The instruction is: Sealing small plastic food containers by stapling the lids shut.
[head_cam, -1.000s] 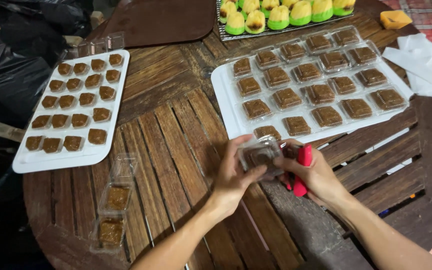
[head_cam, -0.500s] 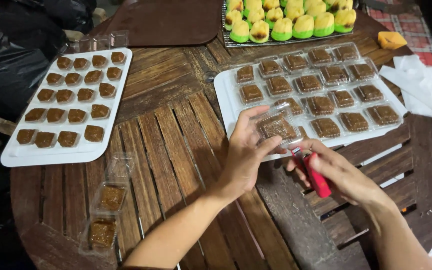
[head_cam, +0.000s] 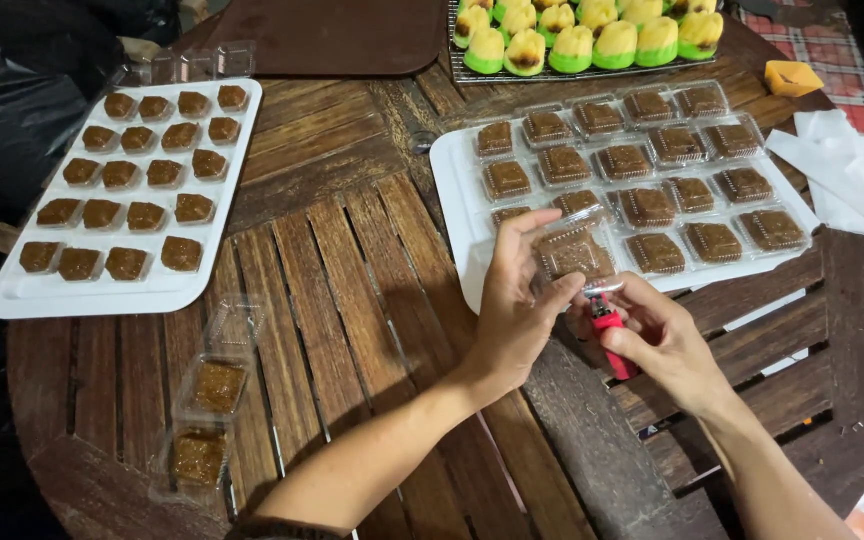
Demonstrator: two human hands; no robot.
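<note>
Wooden slats of a round table [head_cam: 352,300] fill the view. Near its centre the left hand [head_cam: 517,315] pinches a clear box [head_cam: 574,252] holding a brown cake, now lifted and tilted over the near edge of the right tray [head_cam: 452,200] rather than low over the table as a second ago. The right hand [head_cam: 657,335] grips a red lighter [head_cam: 607,330], brought up so its top sits just under the box's edge, apparently to seal it. At nine o'clock lies the left tray [head_cam: 12,295] of unboxed cakes; at twelve, green-and-yellow cakes [head_cam: 582,40]; at seven, three loose boxes [head_cam: 214,385].
</note>
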